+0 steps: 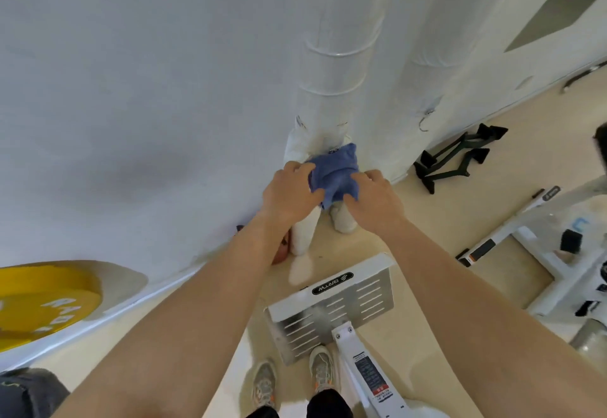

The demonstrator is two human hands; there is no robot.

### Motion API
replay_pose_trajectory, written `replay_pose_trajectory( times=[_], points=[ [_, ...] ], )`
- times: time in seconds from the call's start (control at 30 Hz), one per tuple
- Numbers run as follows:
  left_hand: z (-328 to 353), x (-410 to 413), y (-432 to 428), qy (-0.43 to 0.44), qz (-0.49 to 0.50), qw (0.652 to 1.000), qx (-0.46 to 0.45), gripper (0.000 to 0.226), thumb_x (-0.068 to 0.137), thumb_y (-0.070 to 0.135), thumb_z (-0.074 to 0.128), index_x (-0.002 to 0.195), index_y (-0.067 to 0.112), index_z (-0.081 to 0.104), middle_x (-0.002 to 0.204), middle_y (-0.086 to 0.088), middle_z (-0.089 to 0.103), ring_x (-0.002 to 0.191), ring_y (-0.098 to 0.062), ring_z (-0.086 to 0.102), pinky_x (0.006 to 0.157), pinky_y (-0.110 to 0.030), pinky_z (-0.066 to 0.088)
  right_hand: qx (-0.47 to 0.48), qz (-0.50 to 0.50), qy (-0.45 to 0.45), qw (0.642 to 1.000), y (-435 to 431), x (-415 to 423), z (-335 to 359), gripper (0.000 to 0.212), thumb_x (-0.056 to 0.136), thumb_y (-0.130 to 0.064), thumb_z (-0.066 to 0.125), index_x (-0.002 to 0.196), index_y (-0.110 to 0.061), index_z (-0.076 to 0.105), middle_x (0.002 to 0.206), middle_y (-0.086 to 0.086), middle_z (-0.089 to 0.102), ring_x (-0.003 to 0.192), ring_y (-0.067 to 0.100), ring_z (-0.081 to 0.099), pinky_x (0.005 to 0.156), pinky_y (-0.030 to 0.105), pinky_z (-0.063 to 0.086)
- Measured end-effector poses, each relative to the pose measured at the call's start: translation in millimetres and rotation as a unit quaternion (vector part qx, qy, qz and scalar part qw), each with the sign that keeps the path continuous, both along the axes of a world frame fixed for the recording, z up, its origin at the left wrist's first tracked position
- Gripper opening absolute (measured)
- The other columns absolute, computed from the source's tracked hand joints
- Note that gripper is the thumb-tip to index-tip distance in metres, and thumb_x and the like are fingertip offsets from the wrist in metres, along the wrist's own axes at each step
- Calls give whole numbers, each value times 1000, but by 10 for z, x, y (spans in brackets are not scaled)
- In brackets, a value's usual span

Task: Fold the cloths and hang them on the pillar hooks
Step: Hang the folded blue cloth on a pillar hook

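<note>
Blue cloth [333, 168] bunched before white pillar [341, 56], long axis unclear, left grip [290, 192] and right grip [374, 197] pinching its sides.

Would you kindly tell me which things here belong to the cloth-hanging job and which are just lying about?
Job: blue cloth, gripped by left hand and right hand; metal hook on the wrapped pillar.
Lying about: yellow weight plate; black cable handles; white machine footplate.
</note>
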State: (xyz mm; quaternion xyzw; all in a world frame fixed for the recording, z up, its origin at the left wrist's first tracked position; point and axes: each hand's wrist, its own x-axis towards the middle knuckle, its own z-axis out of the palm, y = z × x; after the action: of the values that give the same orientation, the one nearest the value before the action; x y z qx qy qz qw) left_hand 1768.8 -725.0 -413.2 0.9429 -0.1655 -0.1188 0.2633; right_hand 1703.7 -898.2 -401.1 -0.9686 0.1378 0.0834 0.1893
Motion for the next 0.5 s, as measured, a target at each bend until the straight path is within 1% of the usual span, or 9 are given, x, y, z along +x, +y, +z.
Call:
replay_pose_trajectory(
  times=[0.07,0.17,0.23,0.37,0.47,0.5],
  points=[
    [134,-176,184,-4,-20,999,28,48,88,52,55,129,27,55,126,-4,54,113,-28,58,85,-41,52,-17,5,31,999,112,-218,150,44,98,-31,51,138,-16,47,136,12,43,121,36,50,94,42,44],
    [294,-521,501,11,-32,997,66,55,92,45,56,142,25,46,136,-5,48,125,-29,50,96,-43,46,-15,20,53,998,345,-534,341,44,98,-34,53,138,-17,48,138,11,42,123,34,50,95,40,43],
    [384,-779,730,6,-31,997,74,57,92,44,57,144,25,44,138,-5,47,126,-27,49,97,-41,46,-13,37,68,997,535,-712,432,45,97,-34,55,138,-16,49,139,12,42,122,34,51,95,38,43],
    [482,-1317,1219,15,-14,996,87,56,91,42,57,143,24,46,137,-5,49,124,-28,52,97,-40,48,-2,61,73,995,981,-1077,498,44,92,-35,58,132,-16,56,137,11,46,121,31,53,97,40,47],
    [453,-1818,1620,24,18,995,95,52,92,44,54,139,23,50,135,-5,50,121,-27,54,96,-42,49,-8,101,63,993,1394,-1439,477,45,96,-37,55,135,-16,54,136,12,45,121,33,54,99,42,46],
    [417,-2013,1755,24,31,994,97,49,92,44,54,136,22,52,133,-5,51,119,-27,55,95,-42,49,-8,114,58,992,1545,-1588,444,41,96,-36,54,132,-15,56,132,13,46,118,34,55,97,42,46]
  ],
)
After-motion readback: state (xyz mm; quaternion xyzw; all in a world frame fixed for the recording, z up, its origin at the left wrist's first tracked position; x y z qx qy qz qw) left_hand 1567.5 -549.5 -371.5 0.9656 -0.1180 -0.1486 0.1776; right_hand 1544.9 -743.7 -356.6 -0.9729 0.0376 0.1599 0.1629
